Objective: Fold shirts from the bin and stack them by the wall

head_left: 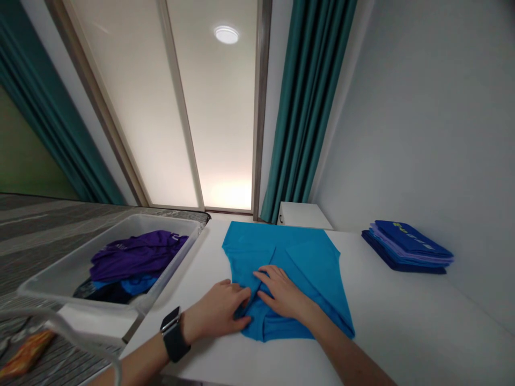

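Note:
A bright blue shirt [257, 238] lies spread on the white table [382, 321], its sleeves folded inward over the body. At its lower left edge my left hand [223, 308], with a dark watch on the wrist, has its thumb and curled fingers closed on the fabric. My right hand [281, 292] rests on the middle of the shirt, fingers stretched out and apart, pressing the cloth. Part of the lower shirt is hidden beneath both hands and the right forearm.
On the left stands a translucent plastic bin [52, 279] holding a crumpled purple garment [137, 254] and other blue and dark clothes. A stack of folded garments [408, 249] sits at the table's right, near the wall. Behind the table is a white cabinet [303, 214].

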The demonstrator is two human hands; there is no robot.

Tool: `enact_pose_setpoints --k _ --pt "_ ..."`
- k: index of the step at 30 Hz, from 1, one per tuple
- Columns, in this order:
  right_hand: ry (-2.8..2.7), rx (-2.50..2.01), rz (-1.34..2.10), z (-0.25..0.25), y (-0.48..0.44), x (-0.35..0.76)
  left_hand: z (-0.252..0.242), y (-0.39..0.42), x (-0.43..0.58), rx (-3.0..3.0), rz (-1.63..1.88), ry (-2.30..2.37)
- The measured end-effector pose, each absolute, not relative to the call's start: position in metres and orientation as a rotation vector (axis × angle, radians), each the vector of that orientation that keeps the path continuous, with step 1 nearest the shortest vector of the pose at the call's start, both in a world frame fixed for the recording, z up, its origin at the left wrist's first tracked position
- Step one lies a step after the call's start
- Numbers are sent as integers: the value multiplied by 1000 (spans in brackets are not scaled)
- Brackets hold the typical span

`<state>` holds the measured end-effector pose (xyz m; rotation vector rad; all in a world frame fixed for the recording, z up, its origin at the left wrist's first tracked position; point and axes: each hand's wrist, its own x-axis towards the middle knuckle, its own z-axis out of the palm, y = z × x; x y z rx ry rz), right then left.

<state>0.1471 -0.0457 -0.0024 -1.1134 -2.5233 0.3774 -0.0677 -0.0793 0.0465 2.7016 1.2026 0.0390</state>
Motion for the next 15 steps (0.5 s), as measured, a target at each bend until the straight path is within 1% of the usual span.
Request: enact_pose_setpoints --k 5,9,15 --pt "-2499 -1113 366 -6 -43 149 39 -91 -75 2668 -5 1315" --pt "-2442 -1063 372 -5 -41 149 28 -98 -79 2620 40 1432" --pt "-2375 -1098 326 -4 -32 158 24 -104 -78 2585 85 1446"
